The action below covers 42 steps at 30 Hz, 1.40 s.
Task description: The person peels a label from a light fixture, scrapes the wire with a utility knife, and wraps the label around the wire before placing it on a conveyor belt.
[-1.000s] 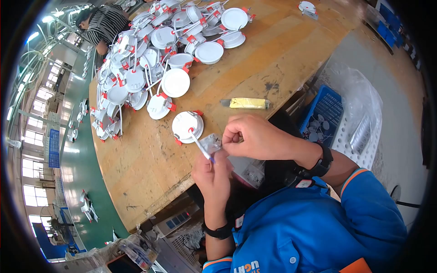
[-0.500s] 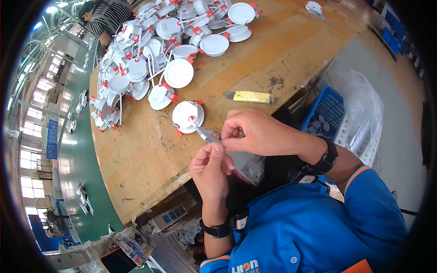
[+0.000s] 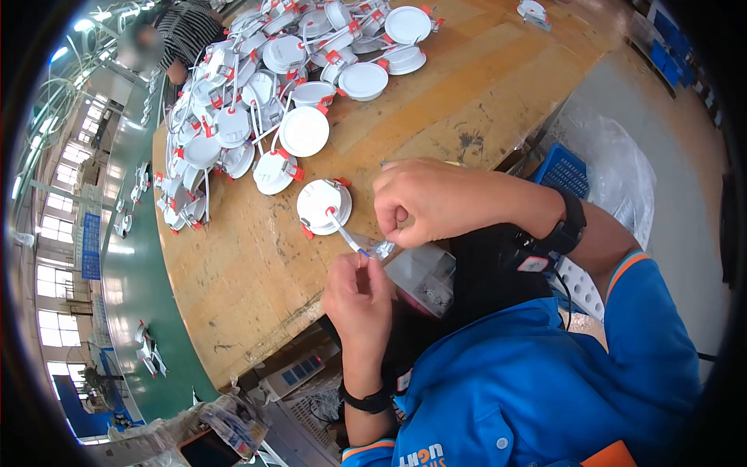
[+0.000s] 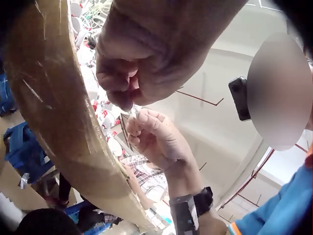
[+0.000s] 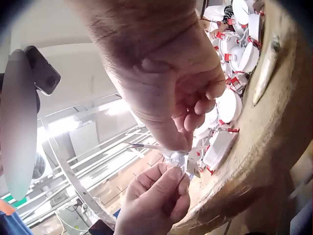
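Observation:
A small clear plastic bag [image 5: 177,159] is stretched between the two hands. My left hand [image 3: 358,300] pinches its lower side between thumb and forefinger. From above, my right hand [image 3: 436,201] pinches the other side, its remaining fingers curled in. Just beyond the hands, a round white downlight [image 3: 317,208] with red clips lies on the table. Its white cable [image 3: 342,229] runs toward the left fingertips, ending in thin wires. Fingers hide part of the bag.
A large heap of white downlights [image 3: 233,124] covers the far left of the wooden table [image 3: 436,101]. A wrapped tool [image 5: 266,71] lies near the right hand. A clear box [image 3: 426,279] sits by the lap; a blue basket [image 3: 562,171] stands to the right. Another person [image 3: 191,35] is across the table.
The right hand has risen and turned, now covering most of the yellow-wrapped tool. The left hand has shifted slightly down from half a second ago. The downlight stays on the table.

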Tool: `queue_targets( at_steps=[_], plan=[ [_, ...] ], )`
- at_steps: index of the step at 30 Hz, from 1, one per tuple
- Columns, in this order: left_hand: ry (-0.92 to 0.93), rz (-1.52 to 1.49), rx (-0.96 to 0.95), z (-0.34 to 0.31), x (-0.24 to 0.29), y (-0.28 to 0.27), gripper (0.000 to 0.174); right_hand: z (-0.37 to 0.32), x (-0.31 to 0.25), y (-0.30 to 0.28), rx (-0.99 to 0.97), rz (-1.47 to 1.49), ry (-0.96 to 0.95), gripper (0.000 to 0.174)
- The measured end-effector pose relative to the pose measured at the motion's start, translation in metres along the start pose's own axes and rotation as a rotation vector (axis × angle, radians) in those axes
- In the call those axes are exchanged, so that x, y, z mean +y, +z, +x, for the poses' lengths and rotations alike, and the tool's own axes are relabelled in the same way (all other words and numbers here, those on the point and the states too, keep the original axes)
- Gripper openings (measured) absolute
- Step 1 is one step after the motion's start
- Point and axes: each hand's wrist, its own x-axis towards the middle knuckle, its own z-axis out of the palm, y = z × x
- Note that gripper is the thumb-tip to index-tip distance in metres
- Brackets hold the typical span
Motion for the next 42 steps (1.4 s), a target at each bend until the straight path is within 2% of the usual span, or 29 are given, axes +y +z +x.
queue_targets(
  at_steps=[3,6,9,11,13,15,17,18,21,30,33,36,38,39,40,41,42],
  plan=[
    [0.006,0.003,0.039,0.003,0.0,-0.002,0.006,-0.003,0.0,-0.009,0.044,0.277,0.052,0.013],
    [0.027,-0.032,0.038,0.004,-0.004,-0.002,0.005,-0.018,-0.011,-0.016,0.135,0.445,0.246,0.02],
    [0.053,0.031,0.004,0.004,-0.001,0.0,0.003,-0.031,-0.012,0.018,0.274,0.316,0.045,0.021],
    [0.074,-0.05,-0.036,0.003,-0.01,0.0,0.002,-0.03,-0.005,0.042,0.432,0.234,0.009,0.019],
    [-0.082,-0.193,-0.021,0.003,0.002,0.002,0.003,-0.03,-0.004,0.043,0.324,0.438,0.094,0.018],
    [-0.127,-0.23,-0.012,0.006,0.013,-0.002,0.005,-0.028,0.002,0.041,0.33,0.345,0.018,0.015],
    [-0.116,-0.216,-0.072,0.008,0.014,-0.004,0.004,-0.028,0.007,0.038,0.439,0.112,-0.144,0.014],
    [0.032,0.055,-0.173,0.01,0.006,-0.011,0.004,-0.026,0.008,0.037,0.483,0.008,-0.231,0.014],
    [0.216,0.439,-0.136,0.015,0.026,-0.013,0.009,-0.018,0.013,0.017,0.467,-0.217,-0.406,0.014],
    [0.28,0.53,-0.239,0.048,0.047,-0.015,0.011,0.006,0.039,-0.014,0.386,-0.33,-0.475,0.018],
    [0.272,0.568,-0.243,0.057,0.053,-0.007,0.013,0.004,0.051,-0.031,0.314,-0.269,-0.426,0.018],
    [0.269,0.531,-0.261,0.062,0.051,0.002,0.014,-0.009,0.064,-0.07,0.024,0.063,-0.091,0.013],
    [0.279,0.48,-0.253,0.063,0.042,0.004,0.015,-0.023,0.103,-0.111,0.166,0.224,0.124,0.013],
    [0.288,0.459,-0.236,0.062,0.035,0.004,0.016,-0.034,0.136,-0.126,0.429,0.184,0.14,0.012],
    [0.294,0.439,-0.22,0.061,0.028,0.004,0.017,-0.05,0.157,-0.143,0.64,-0.027,0.189,0.018],
    [0.272,0.434,-0.216,0.059,0.023,0.005,0.016,-0.071,0.173,-0.162,0.708,-0.343,0.313,0.029],
    [0.25,0.427,-0.211,0.056,0.019,0.006,0.016,-0.09,0.175,-0.182,0.782,-0.734,0.319,0.031]
  ],
)
